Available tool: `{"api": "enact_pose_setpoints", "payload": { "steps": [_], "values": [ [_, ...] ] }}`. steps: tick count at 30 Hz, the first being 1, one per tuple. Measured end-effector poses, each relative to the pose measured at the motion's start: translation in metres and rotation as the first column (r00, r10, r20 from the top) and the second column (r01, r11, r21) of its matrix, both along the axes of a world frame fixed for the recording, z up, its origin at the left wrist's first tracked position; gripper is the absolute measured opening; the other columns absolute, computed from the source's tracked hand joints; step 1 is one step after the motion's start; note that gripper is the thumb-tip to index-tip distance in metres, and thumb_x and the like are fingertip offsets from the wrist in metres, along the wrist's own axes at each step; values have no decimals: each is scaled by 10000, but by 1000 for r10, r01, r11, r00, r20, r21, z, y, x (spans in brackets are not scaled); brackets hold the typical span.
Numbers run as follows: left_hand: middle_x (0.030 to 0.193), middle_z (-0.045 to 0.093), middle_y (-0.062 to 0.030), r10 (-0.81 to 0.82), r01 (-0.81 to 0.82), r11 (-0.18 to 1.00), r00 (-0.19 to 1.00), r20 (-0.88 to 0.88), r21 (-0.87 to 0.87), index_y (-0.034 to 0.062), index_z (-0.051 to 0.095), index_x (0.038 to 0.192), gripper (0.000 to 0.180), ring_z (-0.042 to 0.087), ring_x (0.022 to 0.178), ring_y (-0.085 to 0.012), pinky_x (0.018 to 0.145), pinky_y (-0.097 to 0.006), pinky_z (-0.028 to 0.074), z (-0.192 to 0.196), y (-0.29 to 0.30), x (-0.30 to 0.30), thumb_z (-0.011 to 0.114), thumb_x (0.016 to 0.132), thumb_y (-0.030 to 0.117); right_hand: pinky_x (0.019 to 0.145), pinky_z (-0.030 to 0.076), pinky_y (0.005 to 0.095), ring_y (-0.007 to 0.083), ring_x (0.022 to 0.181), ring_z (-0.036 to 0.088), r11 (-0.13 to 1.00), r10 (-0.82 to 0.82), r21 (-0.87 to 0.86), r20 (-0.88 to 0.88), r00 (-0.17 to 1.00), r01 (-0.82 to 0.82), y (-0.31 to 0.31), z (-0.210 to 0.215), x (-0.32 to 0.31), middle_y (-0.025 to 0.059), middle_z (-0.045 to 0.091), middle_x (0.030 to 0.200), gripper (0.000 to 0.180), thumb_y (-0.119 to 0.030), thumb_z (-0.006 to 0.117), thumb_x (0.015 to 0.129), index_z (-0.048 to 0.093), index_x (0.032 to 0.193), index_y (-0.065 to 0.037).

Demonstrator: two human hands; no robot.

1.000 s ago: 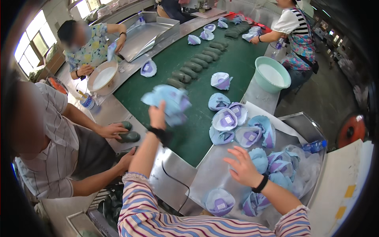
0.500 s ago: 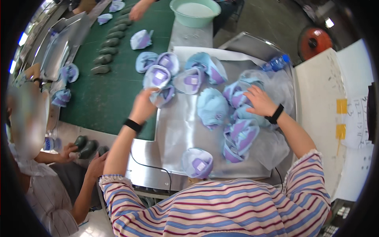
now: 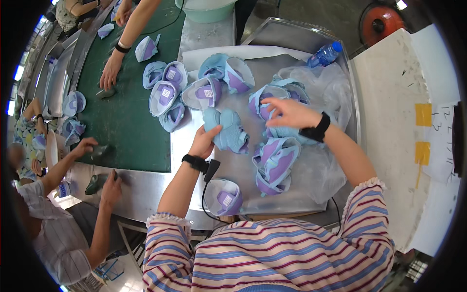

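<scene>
- The silver metal tabletop [image 3: 243, 169] has a raised rim; a white sheet [image 3: 272, 50] lies along its far side.
- A heap of blue-and-purple pieces [image 3: 277, 163] lies at its right, beside rumpled clear plastic [image 3: 331, 92].
- A bottle with a blue cap [image 3: 325, 54] lies on its side near the far right corner.
- Two touching cupped pieces [image 3: 202, 95] lie farther back; a lone cupped piece [image 3: 224, 197] sits at the near edge.
- To the left, the green surface [image 3: 131, 136] carries a cluster of cupped pieces [image 3: 163, 97] by its right edge.
</scene>
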State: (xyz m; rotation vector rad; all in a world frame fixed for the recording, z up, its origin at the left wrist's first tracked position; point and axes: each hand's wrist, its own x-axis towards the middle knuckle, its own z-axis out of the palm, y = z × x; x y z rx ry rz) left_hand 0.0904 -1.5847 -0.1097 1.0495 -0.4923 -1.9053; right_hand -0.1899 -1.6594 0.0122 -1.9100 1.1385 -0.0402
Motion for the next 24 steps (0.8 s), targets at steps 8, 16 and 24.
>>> {"api": "enact_pose_setpoints", "payload": {
  "steps": [8, 16, 24],
  "values": [
    [1255, 493, -60, 148, -183, 965, 972, -180, -191, 125, 398, 1281, 445, 486, 1150, -213, 966, -391, 413, 37, 32, 16, 583, 877, 136, 862, 441, 316, 166, 1010, 521, 898, -240, 436, 589, 772, -54, 35, -35, 56, 120, 523, 1121, 720, -120, 766, 691, 339, 1262, -24],
    [1278, 467, -61, 506, -565, 747, 825, -251, -349, 120, 360, 1284, 452, 471, 1170, -237, 973, -420, 403, 75, 31, 77, 574, 887, 150, 721, 450, 319, 248, 860, 555, 801, 596, -236, 399, 697, -549, 27, 18, 67, 65, 556, 885, 224, 39, 642, 655, 590, 851, -56],
    [1232, 498, -107, 492, -409, 830, 857, 153, -380, 16, 383, 1278, 464, 488, 1126, -218, 977, -366, 378, 53, 64, 70, 587, 873, 117, 809, 441, 318, 200, 936, 547, 955, 245, 79, 328, 912, -285, -11, -41, 150, 97, 560, 1030, 473, -74, 721, 668, 513, 1091, -27]
  ]
}}
